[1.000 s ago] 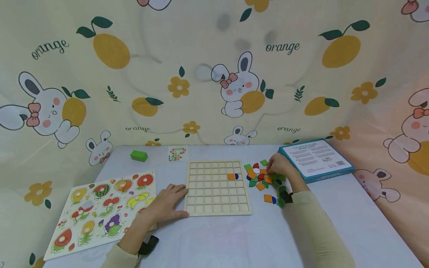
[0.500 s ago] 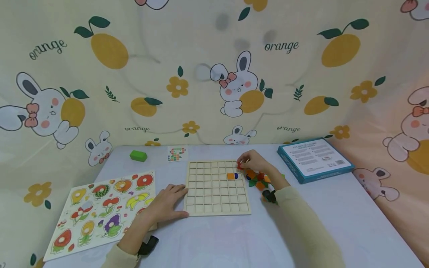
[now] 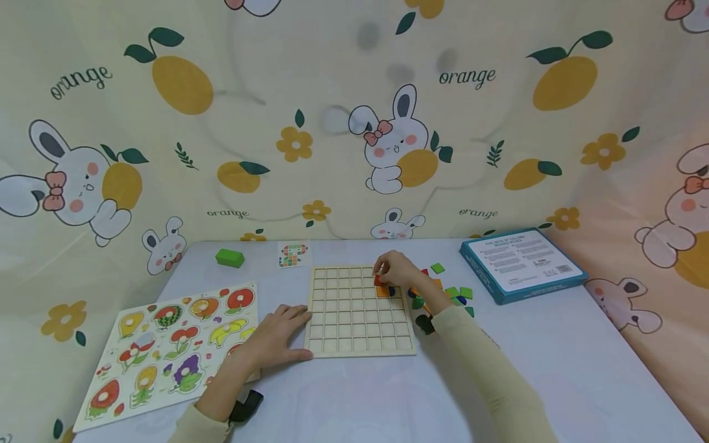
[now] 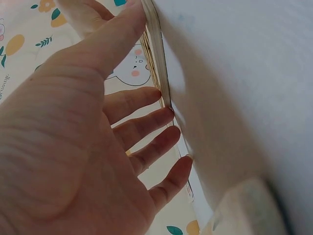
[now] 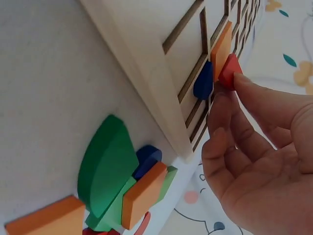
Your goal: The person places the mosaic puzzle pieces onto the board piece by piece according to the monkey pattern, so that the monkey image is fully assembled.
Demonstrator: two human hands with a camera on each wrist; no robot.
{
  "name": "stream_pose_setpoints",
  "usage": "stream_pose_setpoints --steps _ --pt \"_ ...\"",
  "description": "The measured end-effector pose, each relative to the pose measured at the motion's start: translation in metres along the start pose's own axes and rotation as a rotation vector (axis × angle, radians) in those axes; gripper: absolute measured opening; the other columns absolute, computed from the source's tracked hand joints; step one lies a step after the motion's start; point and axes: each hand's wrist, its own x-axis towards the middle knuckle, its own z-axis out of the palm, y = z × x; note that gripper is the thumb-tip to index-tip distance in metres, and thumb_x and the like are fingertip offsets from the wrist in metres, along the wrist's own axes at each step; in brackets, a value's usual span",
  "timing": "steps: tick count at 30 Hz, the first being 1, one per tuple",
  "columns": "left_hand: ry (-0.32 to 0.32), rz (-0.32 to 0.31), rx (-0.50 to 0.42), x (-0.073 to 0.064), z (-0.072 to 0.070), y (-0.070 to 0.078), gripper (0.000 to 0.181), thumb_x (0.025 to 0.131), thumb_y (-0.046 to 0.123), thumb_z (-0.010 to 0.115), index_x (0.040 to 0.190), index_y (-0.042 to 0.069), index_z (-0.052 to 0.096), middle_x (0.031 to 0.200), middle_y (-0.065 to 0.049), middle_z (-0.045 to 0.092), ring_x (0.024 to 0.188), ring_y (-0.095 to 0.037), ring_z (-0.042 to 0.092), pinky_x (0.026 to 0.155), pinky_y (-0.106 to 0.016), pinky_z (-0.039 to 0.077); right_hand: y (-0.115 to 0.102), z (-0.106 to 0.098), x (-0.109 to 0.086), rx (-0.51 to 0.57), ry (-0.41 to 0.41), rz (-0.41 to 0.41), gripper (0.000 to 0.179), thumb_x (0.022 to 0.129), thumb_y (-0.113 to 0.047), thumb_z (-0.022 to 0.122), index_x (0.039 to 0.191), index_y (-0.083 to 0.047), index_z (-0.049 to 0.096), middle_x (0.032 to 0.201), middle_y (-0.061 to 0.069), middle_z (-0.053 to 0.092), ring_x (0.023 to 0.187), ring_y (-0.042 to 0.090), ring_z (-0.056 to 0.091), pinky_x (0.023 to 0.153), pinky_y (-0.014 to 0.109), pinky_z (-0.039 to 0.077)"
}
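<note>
A wooden grid board (image 3: 354, 326) lies flat on the table. My left hand (image 3: 279, 337) rests at its left edge; in the left wrist view its straight fingers (image 4: 142, 122) touch the board's side. Between thumb and fingertips my right hand (image 5: 259, 132) pinches a red piece (image 5: 230, 72), partly covered by the fingers, over the upper right of the grid. Right below the red piece, an orange square (image 5: 221, 49) and a blue half-round piece (image 5: 203, 83) sit in neighbouring cells.
Loose coloured pieces (image 3: 466, 293) lie right of the board, partly behind the right arm. A blue box (image 3: 523, 264) is at the back right, a fruit puzzle board (image 3: 160, 363) at the left. A green block (image 3: 229, 258) and a pattern card (image 3: 293, 254) stand behind.
My right hand has gone from the loose pieces leftward to the board, bringing the red piece over the grid's upper right. The left hand has stayed at the board's left edge.
</note>
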Motion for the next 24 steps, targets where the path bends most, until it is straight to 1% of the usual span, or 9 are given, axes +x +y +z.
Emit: stream_pose_setpoints --steps 7,15,19,22,24 --pt "-0.005 -0.006 0.002 0.0006 0.0004 -0.0001 0.081 0.080 0.051 0.080 0.141 0.005 0.055 0.146 -0.015 0.050 0.127 -0.034 0.047 0.097 -0.056 0.045 0.0045 -0.0014 -0.0025 -0.013 0.019 -0.015 0.010 0.089 0.006 0.068 0.094 -0.001 0.073 0.084 0.008 0.069 0.080 0.021 0.062 0.073 0.033 0.053" --pt "-0.009 -0.015 -0.006 0.0008 0.0013 -0.0006 0.081 0.079 0.052 0.080 0.142 0.006 0.055 0.146 -0.014 0.050 0.128 -0.034 0.046 0.099 -0.057 0.044 0.0050 -0.0006 -0.0045 -0.048 0.032 -0.076 0.011 0.087 0.006 0.070 0.094 0.001 0.076 0.083 0.008 0.070 0.079 0.021 0.064 0.071 0.033 0.054" --pt "-0.009 -0.014 -0.008 0.0003 0.0006 -0.0001 0.081 0.080 0.051 0.080 0.142 0.005 0.054 0.147 -0.014 0.049 0.129 -0.034 0.046 0.100 -0.058 0.043 0.0053 0.0010 -0.0037 -0.055 0.034 -0.066 0.009 0.087 0.003 0.072 0.094 0.001 0.076 0.081 0.006 0.069 0.077 0.020 0.061 0.068 0.031 0.053" --pt "-0.008 -0.009 -0.010 0.0001 -0.0001 0.0003 0.081 0.080 0.050 0.080 0.142 0.005 0.054 0.146 -0.015 0.049 0.128 -0.035 0.046 0.100 -0.059 0.043 0.0048 0.0022 -0.0031 -0.066 0.039 -0.058 0.008 0.086 0.002 0.074 0.094 0.001 0.075 0.080 0.006 0.068 0.076 0.019 0.060 0.069 0.031 0.052" --pt "-0.007 -0.008 -0.010 -0.0001 -0.0007 0.0006 0.081 0.080 0.050 0.080 0.142 0.004 0.054 0.146 -0.015 0.050 0.128 -0.035 0.046 0.100 -0.059 0.043 0.0043 0.0028 -0.0031 -0.092 0.044 -0.060 0.006 0.086 0.000 0.075 0.092 -0.001 0.074 0.079 0.005 0.067 0.076 0.019 0.059 0.070 0.032 0.051"
